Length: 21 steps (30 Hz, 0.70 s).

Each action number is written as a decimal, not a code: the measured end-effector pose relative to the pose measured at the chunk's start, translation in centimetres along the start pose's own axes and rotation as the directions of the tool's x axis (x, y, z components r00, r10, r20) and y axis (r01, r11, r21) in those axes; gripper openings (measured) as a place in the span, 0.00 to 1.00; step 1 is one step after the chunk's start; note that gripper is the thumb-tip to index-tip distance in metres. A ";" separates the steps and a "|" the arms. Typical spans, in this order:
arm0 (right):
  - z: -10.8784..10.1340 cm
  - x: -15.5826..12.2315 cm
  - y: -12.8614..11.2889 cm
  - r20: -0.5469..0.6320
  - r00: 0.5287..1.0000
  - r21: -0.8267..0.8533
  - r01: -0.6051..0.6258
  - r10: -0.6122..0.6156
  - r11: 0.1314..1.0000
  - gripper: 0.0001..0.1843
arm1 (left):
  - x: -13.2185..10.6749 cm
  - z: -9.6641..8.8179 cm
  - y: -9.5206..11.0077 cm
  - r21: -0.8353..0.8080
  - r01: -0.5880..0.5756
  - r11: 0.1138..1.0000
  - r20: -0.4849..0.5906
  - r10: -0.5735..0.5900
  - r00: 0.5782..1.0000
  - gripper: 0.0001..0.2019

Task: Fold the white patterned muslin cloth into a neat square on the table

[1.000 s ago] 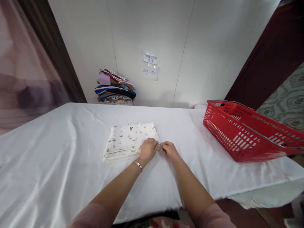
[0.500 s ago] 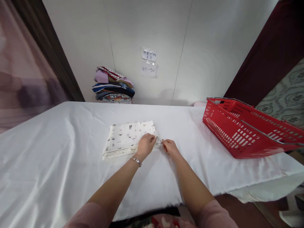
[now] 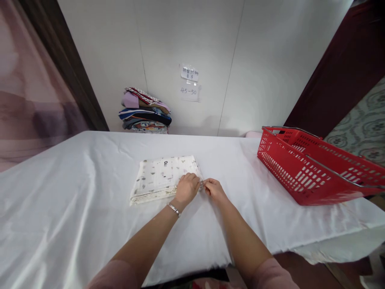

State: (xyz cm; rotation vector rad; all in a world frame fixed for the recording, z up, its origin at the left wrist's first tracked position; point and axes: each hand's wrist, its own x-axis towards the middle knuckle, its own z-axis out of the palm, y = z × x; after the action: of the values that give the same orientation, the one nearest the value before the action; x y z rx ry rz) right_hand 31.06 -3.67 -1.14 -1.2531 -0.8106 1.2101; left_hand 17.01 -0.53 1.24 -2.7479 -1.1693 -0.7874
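Observation:
A folded white cloth (image 3: 162, 172) with small scattered prints lies flat on the table, its layered edge facing me. My left hand (image 3: 188, 188), with a silver bracelet at the wrist, rests on the cloth's near right corner, fingers curled onto its edge. Just to the right, my right hand (image 3: 214, 188) pinches that same corner between thumb and fingers. The fingertips of both hands nearly meet, and the bit of fabric between them is partly hidden.
A red plastic basket (image 3: 300, 172) with metal handles stands on the right of the white-covered table (image 3: 108, 216). Behind the table's far edge rises a stack of folded clothes (image 3: 146, 112). Paper labels (image 3: 189, 84) are stuck on the wall.
My left hand has shifted slightly down and turned over the corner, its fingers lower. My right hand has moved slightly left and now touches the cloth's corner. The view has tilted slightly.

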 end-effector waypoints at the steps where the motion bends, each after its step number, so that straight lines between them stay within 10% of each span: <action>1: 0.1 -0.1 -0.1 -0.005 1.000 0.015 -0.010 0.010 1.000 0.07 | -0.1 0.0 0.1 -0.001 -0.003 1.000 0.002 0.003 1.000 0.07; 8: -0.1 -0.3 -0.5 0.023 1.000 0.036 -0.002 0.001 0.999 0.13 | -0.3 0.3 -0.3 -0.028 0.024 0.999 -0.018 -0.025 1.000 0.06; 21: -0.9 0.5 1.3 -0.006 1.000 -0.532 0.011 -0.017 0.847 0.20 | 0.5 -0.9 -1.2 -0.012 -0.031 0.999 -0.039 0.031 0.999 0.06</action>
State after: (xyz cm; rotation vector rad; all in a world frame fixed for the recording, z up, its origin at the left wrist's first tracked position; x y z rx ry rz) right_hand 31.78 -3.57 -2.64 -1.6947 -1.1991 0.9913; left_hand 16.04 0.40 2.09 -2.7408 -1.1160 -0.8429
